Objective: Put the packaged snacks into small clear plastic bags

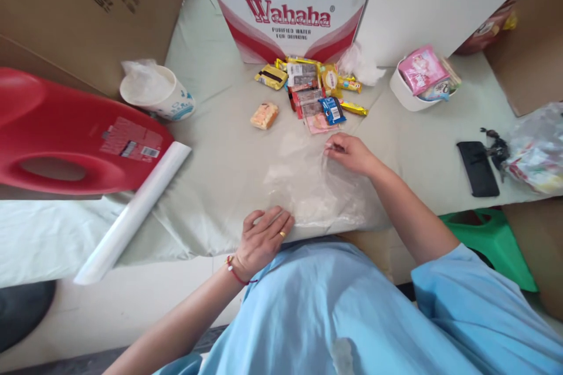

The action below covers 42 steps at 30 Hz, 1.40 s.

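Head view: right hand (352, 152) pinches plastic bag (312, 196) by far side; left hand (263, 240) flat at near left corner, hands apart; bag on cloth-covered table (220, 170), snacks (303, 77) just beyond

Table (211, 176): bag (308, 187) at front edge; snacks (308, 94) behind bag, before box (290, 12). Left: cup (171, 105); roll (132, 214) nearer front. Right: tub (407, 94) holding packets (424, 70); phone (478, 169) farther right.

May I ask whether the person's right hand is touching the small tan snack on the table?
No, the right hand pinches the clear plastic, while the tan snack lies apart from it on the cloth.
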Available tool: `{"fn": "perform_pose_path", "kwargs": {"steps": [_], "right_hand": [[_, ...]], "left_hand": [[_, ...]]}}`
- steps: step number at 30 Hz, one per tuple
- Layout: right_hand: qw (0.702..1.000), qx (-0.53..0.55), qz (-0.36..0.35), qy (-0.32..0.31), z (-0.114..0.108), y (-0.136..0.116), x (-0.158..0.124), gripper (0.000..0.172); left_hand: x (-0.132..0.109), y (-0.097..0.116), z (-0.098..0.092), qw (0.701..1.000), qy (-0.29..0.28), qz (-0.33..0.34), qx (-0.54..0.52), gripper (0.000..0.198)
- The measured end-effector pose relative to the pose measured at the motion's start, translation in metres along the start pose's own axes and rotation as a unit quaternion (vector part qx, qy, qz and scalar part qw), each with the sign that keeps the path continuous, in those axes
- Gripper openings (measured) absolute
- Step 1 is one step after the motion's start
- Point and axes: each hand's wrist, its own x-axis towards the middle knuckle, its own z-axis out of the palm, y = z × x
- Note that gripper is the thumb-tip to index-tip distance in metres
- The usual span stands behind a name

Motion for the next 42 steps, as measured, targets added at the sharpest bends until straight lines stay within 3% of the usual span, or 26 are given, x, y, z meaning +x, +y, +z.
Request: {"fn": "perform_pose_path", "kwargs": {"steps": [4,6,9,11,13,15,16,20,23,26,29,32,35,37,39,42], "right_hand": [[0.998,-0.054,0.016,0.023,-0.017,0.011,0.024,0.017],[0.996,-0.086,0.023,0.007,-0.020,0.018,0.035,0.017],[0.989,-0.147,0.002,-0.014,-0.024,0.017,0.041,0.023],[0.980,-0.192,-0.036,0.033,-0.026,0.007,0.033,0.029],[0.967,-0.219,-0.071,0.108,-0.023,-0.010,0.013,0.031],[0.962,-0.221,-0.097,0.132,-0.013,-0.028,-0.016,0.033],[0.965,-0.213,-0.113,0.106,-0.004,-0.035,-0.033,0.033],[0.960,-0.179,-0.192,-0.095,0.040,-0.046,-0.100,0.036],[0.961,-0.143,-0.193,-0.141,0.056,-0.039,-0.140,0.037],[0.970,-0.083,-0.188,-0.129,0.046,-0.028,-0.167,0.036],[0.976,-0.019,-0.173,-0.133,0.016,-0.024,-0.178,0.028],[0.981,0.033,-0.130,-0.142,-0.015,-0.036,-0.167,0.023],[0.991,-0.011,-0.096,-0.092,-0.017,-0.064,-0.133,0.026],[0.988,-0.087,-0.082,-0.096,0.006,-0.084,-0.104,0.029],[0.977,-0.152,-0.063,-0.139,0.043,-0.100,-0.076,0.026],[0.967,-0.175,-0.105,-0.155,0.102,-0.107,-0.051,0.025]], "left_hand": [[0.000,0.002,-0.009,1.000,-0.013,0.005,-0.013,0.022],[-0.002,0.004,-0.011,0.998,-0.027,-0.010,-0.047,0.026],[-0.005,0.007,-0.013,0.990,-0.051,-0.078,-0.105,0.036],[-0.004,0.007,-0.012,0.979,-0.071,-0.147,-0.123,0.040],[0.000,0.007,-0.011,0.965,-0.095,-0.204,-0.136,0.042],[0.006,0.006,-0.012,0.952,-0.120,-0.237,-0.153,0.044],[0.010,0.004,-0.012,0.947,-0.132,-0.245,-0.159,0.045],[0.019,-0.005,-0.018,0.938,-0.169,-0.259,-0.157,0.045],[0.018,-0.014,-0.022,0.933,-0.182,-0.276,-0.141,0.040],[0.011,-0.018,-0.022,0.930,-0.180,-0.291,-0.131,0.036],[0.004,-0.015,-0.021,0.929,-0.164,-0.304,-0.131,0.037],[0.003,-0.010,-0.022,0.921,-0.142,-0.333,-0.148,0.037],[0.006,-0.005,-0.025,0.904,-0.131,-0.367,-0.174,0.038],[0.008,-0.002,-0.027,0.888,-0.131,-0.392,-0.202,0.040],[0.009,0.000,-0.028,0.859,-0.126,-0.431,-0.245,0.043],[0.011,0.001,-0.027,0.776,-0.073,-0.519,-0.350,0.057]]}}
